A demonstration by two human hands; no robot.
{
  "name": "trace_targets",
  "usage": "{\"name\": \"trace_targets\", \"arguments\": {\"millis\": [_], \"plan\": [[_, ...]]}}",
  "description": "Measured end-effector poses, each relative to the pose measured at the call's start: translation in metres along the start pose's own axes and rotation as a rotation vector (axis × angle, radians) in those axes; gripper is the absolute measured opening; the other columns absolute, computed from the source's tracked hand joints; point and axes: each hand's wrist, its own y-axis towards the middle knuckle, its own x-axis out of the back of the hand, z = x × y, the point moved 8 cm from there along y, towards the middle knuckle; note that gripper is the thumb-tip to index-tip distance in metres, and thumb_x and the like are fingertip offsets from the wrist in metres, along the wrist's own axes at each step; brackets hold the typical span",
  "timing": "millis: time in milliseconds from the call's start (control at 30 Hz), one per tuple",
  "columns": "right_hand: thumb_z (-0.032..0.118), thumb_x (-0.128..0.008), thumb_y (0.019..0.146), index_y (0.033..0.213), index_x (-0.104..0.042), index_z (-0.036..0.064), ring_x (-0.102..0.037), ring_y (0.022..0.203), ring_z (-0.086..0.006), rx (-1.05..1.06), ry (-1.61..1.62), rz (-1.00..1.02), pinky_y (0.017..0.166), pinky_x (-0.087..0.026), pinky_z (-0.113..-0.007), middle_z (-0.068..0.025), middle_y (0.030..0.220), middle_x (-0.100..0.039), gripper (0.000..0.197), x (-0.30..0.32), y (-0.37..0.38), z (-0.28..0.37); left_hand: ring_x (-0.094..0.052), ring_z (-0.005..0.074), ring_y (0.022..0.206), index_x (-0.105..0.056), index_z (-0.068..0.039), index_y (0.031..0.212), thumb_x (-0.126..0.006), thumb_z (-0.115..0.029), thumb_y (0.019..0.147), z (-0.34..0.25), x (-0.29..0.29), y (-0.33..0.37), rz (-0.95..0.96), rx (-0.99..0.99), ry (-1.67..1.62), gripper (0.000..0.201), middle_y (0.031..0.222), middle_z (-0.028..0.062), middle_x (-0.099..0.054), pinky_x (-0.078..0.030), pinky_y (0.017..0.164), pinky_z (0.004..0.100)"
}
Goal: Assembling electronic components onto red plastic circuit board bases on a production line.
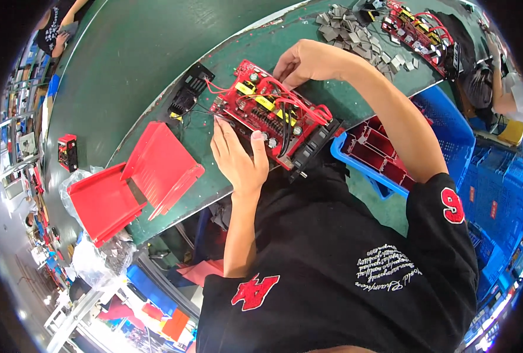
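Note:
A red circuit board assembly [267,109] with yellow-wrapped coils, red wires and a black end panel [315,146] lies on the green table in front of me. My left hand [241,162] rests against its near left side, fingers stretched and thumb apart. At its far side my right hand [301,63] is closed with bent fingers; what they pinch, if anything, is hidden. A black fan [183,101] and a black plate [200,76] sit left of the board, with wires running to it.
Red bent metal covers [161,165] lie at the left. Grey pads [346,32] are heaped at the far right, beside another red board assembly [417,35]. A blue crate [444,126] with red metal parts stands at my right. Another person's arm [500,88] is at far right.

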Motion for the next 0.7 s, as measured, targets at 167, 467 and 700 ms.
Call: {"name": "trace_targets", "arguments": {"millis": [167,467,700], "plan": [[0.004,-0.074,0.077,0.11,-0.068,-0.0043,-0.068,0.09,-0.0146,0.034,0.106,0.131,0.083,-0.053,-0.026,-0.0113,0.098,-0.072,0.035,-0.003,-0.016,-0.006,-0.047,0.0485,0.118,-0.038,0.017,0.136,-0.058,-0.032,0.09,0.001,-0.002,-0.001,0.01,0.0,0.02,0.07,0.134,0.035,-0.046,-0.036,0.103,0.0504],[0.004,-0.076,0.074,0.117,-0.063,-0.0039,-0.067,0.091,-0.0175,0.078,0.036,0.151,0.085,-0.052,-0.028,-0.0131,0.103,-0.07,0.046,-0.007,-0.022,-0.004,-0.047,0.0492,0.119,-0.038,0.017,0.137,-0.057,-0.032,0.092,0.001,-0.002,-0.002,0.008,-0.007,0.026,0.069,0.135,0.0353,-0.045,-0.035,0.104,0.0509],[0.003,-0.074,0.077,0.113,-0.062,-0.0069,-0.067,0.088,-0.0163,0.104,-0.063,0.079,0.083,-0.054,-0.029,-0.0123,0.098,-0.07,0.039,-0.004,-0.034,0.002,-0.046,0.0491,0.119,-0.037,0.016,0.137,-0.057,-0.031,0.092,0.001,-0.005,0.0,0.017,0.009,0.017,0.069,0.135,0.035,-0.045,-0.036,0.102,0.0511]]}}
